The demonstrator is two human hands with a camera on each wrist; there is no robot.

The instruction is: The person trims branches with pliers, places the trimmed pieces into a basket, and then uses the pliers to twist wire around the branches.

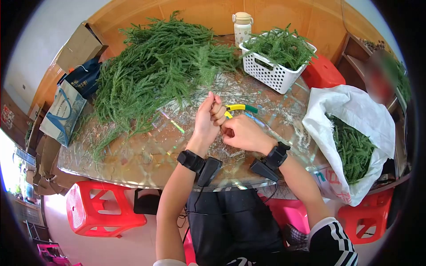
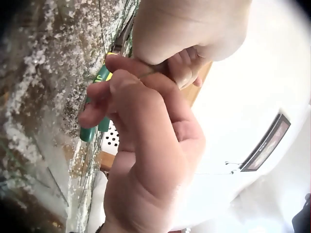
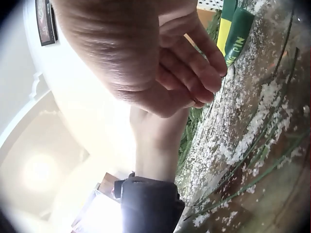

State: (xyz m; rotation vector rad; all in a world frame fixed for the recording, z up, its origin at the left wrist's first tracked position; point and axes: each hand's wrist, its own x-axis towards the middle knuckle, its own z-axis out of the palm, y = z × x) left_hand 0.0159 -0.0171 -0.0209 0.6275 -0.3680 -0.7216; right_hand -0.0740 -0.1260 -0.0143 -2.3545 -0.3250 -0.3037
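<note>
Both hands are held close together above the near side of a glass-covered table (image 1: pixel 133 164). The left hand (image 1: pixel 207 122) is turned up with its fingers curled in; a thin strand (image 2: pixel 146 75) is pinched at its thumb and index finger. The right hand (image 1: pixel 246 134) is bent over beside it, its thumb tip closed against the index finger on a bit of the same strand, the other fingers loosely bent. The strand is mostly hidden by the fingers, so its full length cannot be told.

Just beyond the hands, a tool with yellow-and-green handles (image 1: pixel 242 107) is laid on the table among white flakes and thin stems. "JIN" can be read in yellow on a green grip, with more letters before it partly hidden.

A large heap of green sprigs (image 1: pixel 155 71) is spread on the far left, and more sprigs are held in a white perforated basket (image 1: pixel 275 75). At the right, an open white sack (image 1: pixel 355 106) is filled with greenery and marked with red characters, too creased to be read. At the left, a light paper bag (image 1: pixel 63 114) bears dark capitals and a dark blue bag (image 1: pixel 82 79) bears small gold lettering, both too small to be read surely.
</note>
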